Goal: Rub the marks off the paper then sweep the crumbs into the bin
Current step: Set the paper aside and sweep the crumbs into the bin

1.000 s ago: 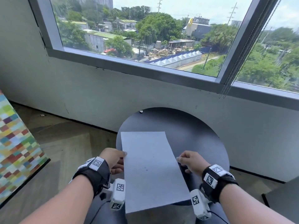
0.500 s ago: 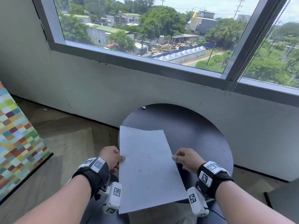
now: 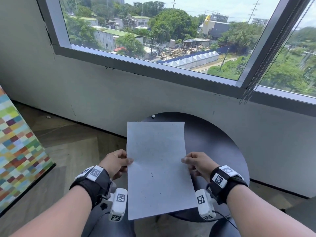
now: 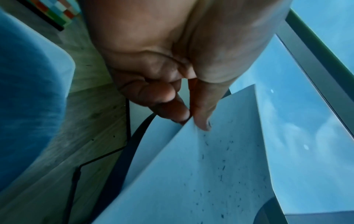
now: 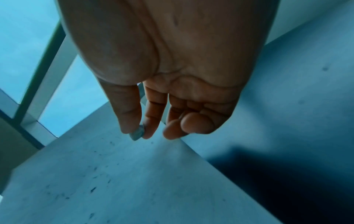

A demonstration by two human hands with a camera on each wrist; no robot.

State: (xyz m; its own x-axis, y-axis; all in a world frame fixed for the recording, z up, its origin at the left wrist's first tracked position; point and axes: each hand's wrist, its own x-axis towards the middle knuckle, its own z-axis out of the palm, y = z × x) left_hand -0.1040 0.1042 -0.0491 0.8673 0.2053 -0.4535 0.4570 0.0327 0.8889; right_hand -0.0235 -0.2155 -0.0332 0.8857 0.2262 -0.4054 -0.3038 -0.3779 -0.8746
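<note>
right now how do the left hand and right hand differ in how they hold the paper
1. The left hand pinches the left edge of the paper; the right hand pinches the right edge.
2. In the wrist views, the left hand's other fingers are tucked into the palm, while the right hand's hang looser.
Shared: each pinches a long edge about midway, with dark crumbs lying on the sheet.

Bare forearms, black fabric wrist straps (image 3: 92, 187) on both wrists, white square-coded marker tags on top, white boxy wrist cameras (image 3: 118, 204) beneath, thin black cables trailing
</note>
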